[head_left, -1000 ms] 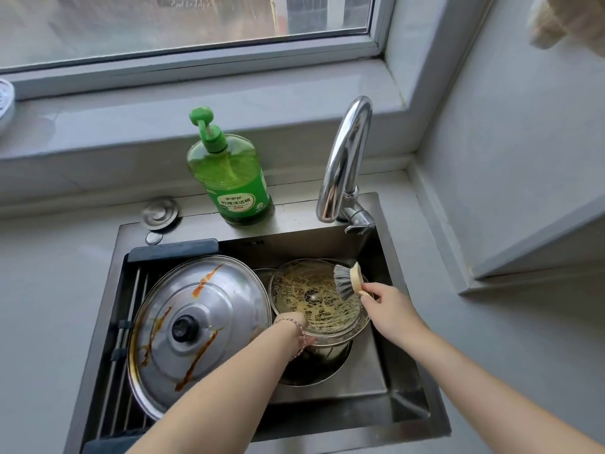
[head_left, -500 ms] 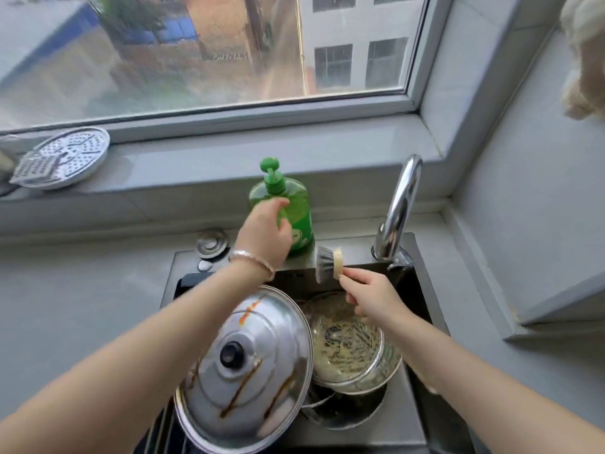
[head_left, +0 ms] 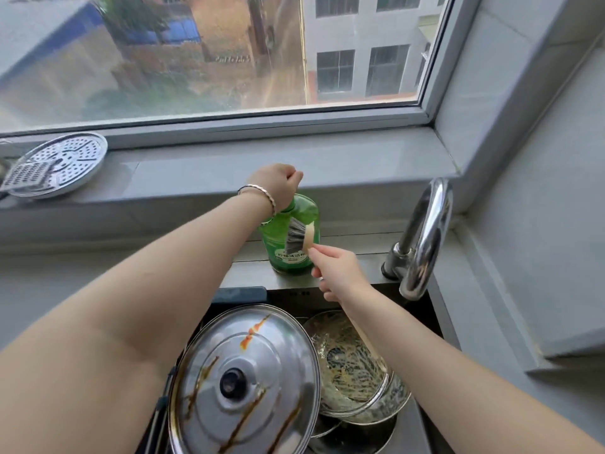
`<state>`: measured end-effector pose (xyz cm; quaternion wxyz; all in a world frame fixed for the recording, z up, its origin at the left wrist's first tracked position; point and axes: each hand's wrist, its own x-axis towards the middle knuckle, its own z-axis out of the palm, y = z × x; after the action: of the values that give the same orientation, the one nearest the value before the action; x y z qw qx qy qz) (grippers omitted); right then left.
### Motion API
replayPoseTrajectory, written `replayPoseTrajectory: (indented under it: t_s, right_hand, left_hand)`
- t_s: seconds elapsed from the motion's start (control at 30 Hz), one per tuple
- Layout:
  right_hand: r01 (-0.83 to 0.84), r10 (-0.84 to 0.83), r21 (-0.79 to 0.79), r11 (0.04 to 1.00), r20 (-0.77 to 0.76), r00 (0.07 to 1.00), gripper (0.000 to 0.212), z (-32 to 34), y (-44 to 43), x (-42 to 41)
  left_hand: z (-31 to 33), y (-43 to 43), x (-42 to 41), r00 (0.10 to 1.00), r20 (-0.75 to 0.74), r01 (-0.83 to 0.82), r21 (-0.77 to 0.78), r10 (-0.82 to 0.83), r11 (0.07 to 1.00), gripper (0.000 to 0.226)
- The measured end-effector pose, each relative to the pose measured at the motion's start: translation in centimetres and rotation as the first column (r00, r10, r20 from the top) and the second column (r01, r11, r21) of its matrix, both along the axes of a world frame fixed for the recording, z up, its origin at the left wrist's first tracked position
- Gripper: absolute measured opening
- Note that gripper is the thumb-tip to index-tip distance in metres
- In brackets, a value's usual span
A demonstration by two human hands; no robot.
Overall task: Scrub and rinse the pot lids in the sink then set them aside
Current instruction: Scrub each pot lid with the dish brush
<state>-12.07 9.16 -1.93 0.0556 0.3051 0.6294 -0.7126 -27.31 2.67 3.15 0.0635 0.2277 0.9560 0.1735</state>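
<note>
A large steel pot lid (head_left: 244, 385) with brown sauce streaks and a black knob lies in the sink (head_left: 422, 427) at the left. To its right lie smaller lids (head_left: 352, 365) smeared with yellowish residue. My left hand (head_left: 276, 185) is curled over the pump head of the green dish soap bottle (head_left: 293, 240) on the sink's back ledge; the pump is hidden under it. My right hand (head_left: 337, 270) grips a dish brush (head_left: 298, 235), its grey bristles held against the bottle just below the pump.
A chrome faucet (head_left: 422, 237) curves over the sink's back right. A perforated steamer plate (head_left: 57, 163) with a small grater lies on the windowsill at left. Grey counter runs on both sides, and a wall ledge stands at right.
My left hand left the lids, reached up and closed over the soap pump. My right hand lifted the brush out of the sink up to the bottle.
</note>
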Motion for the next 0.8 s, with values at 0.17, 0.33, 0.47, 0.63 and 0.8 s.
replayPoseTrajectory:
  t_s: [0.17,0.33,0.47,0.63,0.8]
  right_hand:
    - [-0.032,0.031,0.075,0.997,0.023,0.999,0.03,0.1,0.1,-1.0]
    - [-0.025,0.024,0.045,0.999,0.021,0.999,0.03,0.2,0.1,-1.6]
    - [-0.019,0.019,0.035,0.999,0.013,1.0,0.03,0.2,0.0,-1.9]
    - [-0.027,0.026,0.044,0.999,0.019,0.999,0.03,0.6,-0.3,-1.8]
    - [-0.043,0.042,0.056,0.998,0.013,0.999,0.017,1.3,-0.5,-0.1]
  left_hand:
    - [-0.6,-0.1,-1.0,0.999,0.048,-0.013,0.066,0.01,0.998,0.034]
    - [-1.4,0.1,-1.0,1.0,-0.029,0.007,0.054,-0.005,0.999,0.034]
    - [-1.7,0.2,-1.0,0.995,-0.098,0.02,0.034,-0.016,0.999,0.036]
    - [-1.4,0.4,-0.6,0.994,-0.103,0.013,-0.078,-0.021,0.997,0.037]
    - [-0.6,-0.6,-0.2,0.995,0.097,-0.014,0.162,-0.002,0.987,0.039]
